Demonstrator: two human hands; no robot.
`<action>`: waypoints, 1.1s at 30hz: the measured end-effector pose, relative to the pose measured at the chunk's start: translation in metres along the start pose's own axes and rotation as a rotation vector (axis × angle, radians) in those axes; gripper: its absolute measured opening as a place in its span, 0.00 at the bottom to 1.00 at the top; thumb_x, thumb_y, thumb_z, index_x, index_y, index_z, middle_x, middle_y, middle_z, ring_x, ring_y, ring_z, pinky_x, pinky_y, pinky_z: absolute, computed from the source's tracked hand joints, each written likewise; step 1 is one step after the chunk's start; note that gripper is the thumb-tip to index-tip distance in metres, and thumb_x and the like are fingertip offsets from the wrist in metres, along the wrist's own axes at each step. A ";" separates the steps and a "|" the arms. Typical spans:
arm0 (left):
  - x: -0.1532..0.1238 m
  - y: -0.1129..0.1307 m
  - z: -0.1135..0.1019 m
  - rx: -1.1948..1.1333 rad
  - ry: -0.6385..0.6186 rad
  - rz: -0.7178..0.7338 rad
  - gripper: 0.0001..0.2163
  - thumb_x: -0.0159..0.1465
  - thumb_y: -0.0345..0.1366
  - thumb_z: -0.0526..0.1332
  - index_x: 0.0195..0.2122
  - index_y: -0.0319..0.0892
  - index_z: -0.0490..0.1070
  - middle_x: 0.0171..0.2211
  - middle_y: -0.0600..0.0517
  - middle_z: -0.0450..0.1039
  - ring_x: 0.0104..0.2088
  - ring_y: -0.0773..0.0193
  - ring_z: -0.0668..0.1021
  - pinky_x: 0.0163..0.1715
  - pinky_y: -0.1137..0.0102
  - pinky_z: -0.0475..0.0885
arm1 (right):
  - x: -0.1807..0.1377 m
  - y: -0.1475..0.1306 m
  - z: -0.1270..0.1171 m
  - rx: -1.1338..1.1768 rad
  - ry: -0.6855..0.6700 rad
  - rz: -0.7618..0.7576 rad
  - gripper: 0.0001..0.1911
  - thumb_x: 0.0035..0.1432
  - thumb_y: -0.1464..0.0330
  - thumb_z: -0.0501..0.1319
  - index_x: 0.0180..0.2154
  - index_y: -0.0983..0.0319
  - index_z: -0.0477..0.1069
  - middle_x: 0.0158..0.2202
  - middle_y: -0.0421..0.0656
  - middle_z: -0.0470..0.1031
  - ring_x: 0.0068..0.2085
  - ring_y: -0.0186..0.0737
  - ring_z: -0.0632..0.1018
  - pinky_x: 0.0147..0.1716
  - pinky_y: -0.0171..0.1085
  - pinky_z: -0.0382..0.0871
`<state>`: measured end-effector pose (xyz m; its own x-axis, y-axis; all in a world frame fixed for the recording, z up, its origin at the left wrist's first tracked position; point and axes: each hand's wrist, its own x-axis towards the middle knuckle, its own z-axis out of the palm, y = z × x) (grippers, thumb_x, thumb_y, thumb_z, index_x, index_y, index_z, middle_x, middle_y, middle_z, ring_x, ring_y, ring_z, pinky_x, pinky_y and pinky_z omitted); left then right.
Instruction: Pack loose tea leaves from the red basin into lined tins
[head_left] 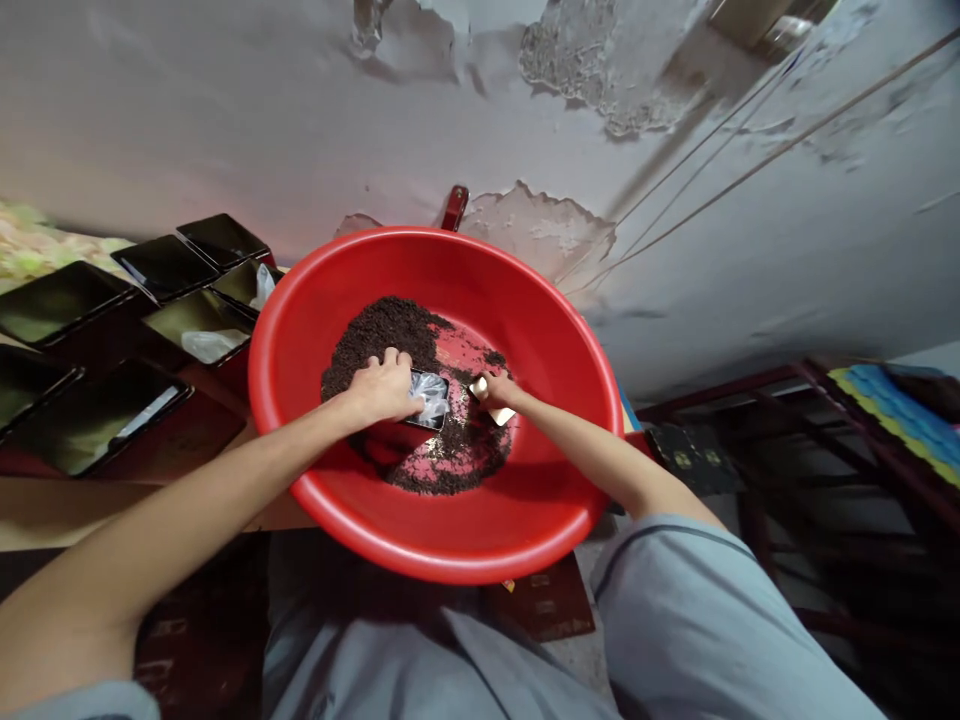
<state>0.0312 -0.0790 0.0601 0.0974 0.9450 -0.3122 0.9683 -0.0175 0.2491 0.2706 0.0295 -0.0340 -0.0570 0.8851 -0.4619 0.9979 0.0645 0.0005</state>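
Note:
A large red plastic basin (525, 520) rests on my lap, holding a spread of dark loose tea leaves (390, 330). My left hand (382, 388) grips a small black tin lined with a clear plastic bag (430, 398), held low among the leaves. My right hand (501, 390) holds a small pale card-like scraper (487, 397) just to the right of the tin, its edge down in the leaves.
Several open black tins (67, 300) sit on a low surface at the left, some holding plastic bags (214, 343). A peeling grey wall (675, 150) stands behind. Dark red metal framing (862, 420) and a coloured mat (900, 400) lie to the right.

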 end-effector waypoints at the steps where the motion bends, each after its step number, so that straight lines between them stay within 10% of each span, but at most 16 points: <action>1: -0.001 -0.002 0.000 -0.006 0.000 0.012 0.33 0.62 0.50 0.62 0.64 0.35 0.61 0.65 0.33 0.60 0.60 0.36 0.71 0.56 0.52 0.72 | -0.002 0.000 -0.003 0.021 0.026 -0.010 0.45 0.45 0.69 0.77 0.63 0.61 0.64 0.61 0.61 0.62 0.51 0.59 0.79 0.49 0.52 0.74; 8: -0.006 -0.004 0.004 -0.022 0.028 0.009 0.41 0.60 0.58 0.63 0.66 0.33 0.58 0.69 0.30 0.52 0.61 0.32 0.70 0.55 0.50 0.72 | -0.051 -0.001 -0.058 0.626 0.375 -0.388 0.37 0.52 0.58 0.71 0.57 0.55 0.54 0.58 0.51 0.64 0.54 0.45 0.75 0.53 0.43 0.73; 14: -0.007 -0.003 0.002 -0.064 0.036 -0.011 0.39 0.58 0.40 0.67 0.67 0.31 0.53 0.63 0.27 0.59 0.55 0.33 0.77 0.53 0.52 0.75 | -0.107 -0.028 -0.014 1.278 0.227 -0.637 0.32 0.45 0.53 0.72 0.39 0.54 0.50 0.57 0.47 0.67 0.54 0.49 0.75 0.49 0.46 0.75; 22: -0.004 -0.024 -0.002 -0.299 -0.085 -0.045 0.38 0.55 0.32 0.66 0.66 0.29 0.55 0.56 0.27 0.70 0.48 0.41 0.82 0.43 0.60 0.80 | -0.110 -0.037 0.013 0.847 0.300 -0.732 0.25 0.51 0.49 0.69 0.39 0.57 0.61 0.58 0.50 0.63 0.62 0.52 0.66 0.61 0.50 0.64; 29: -0.004 -0.078 -0.021 -0.834 -0.495 0.237 0.33 0.51 0.39 0.71 0.58 0.48 0.65 0.55 0.46 0.76 0.54 0.53 0.79 0.39 0.69 0.80 | -0.113 -0.059 0.016 0.176 0.477 -0.889 0.36 0.66 0.52 0.60 0.69 0.58 0.56 0.67 0.58 0.47 0.68 0.62 0.55 0.67 0.62 0.54; 33: -0.003 -0.070 -0.022 -0.838 -0.274 -0.052 0.18 0.69 0.46 0.56 0.54 0.42 0.69 0.55 0.42 0.76 0.49 0.54 0.81 0.33 0.69 0.80 | -0.112 -0.070 0.013 0.020 0.514 -0.877 0.41 0.67 0.49 0.56 0.72 0.62 0.52 0.67 0.61 0.49 0.65 0.65 0.57 0.64 0.64 0.56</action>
<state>-0.0416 -0.0736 0.0640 0.2135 0.8244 -0.5242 0.4969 0.3704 0.7848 0.2070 -0.0802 0.0061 -0.7705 0.6208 0.1445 0.5983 0.7826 -0.1723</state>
